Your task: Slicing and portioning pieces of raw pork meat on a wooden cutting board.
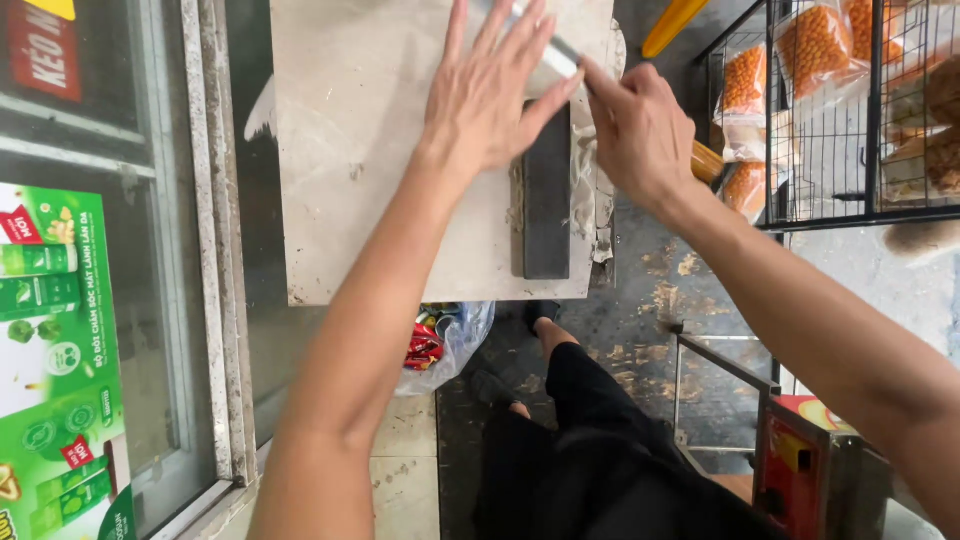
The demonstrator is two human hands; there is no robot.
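Note:
A dark rectangular sharpening stone lies lengthwise on a pale stone slab, with a wet rag bunched along its right side. A knife rests across the stone's far end, and its shiny blade shows between my hands. My left hand is flat, fingers spread, with the fingertips pressing on the blade. My right hand is closed on the knife's handle, whose orange-yellow end sticks out below the wrist.
A black wire rack with bags of orange snacks stands at the right. A green poster sits behind glass at the left. A plastic bag of red packets lies under the slab. A red box is at the lower right, and my black-trousered legs are below.

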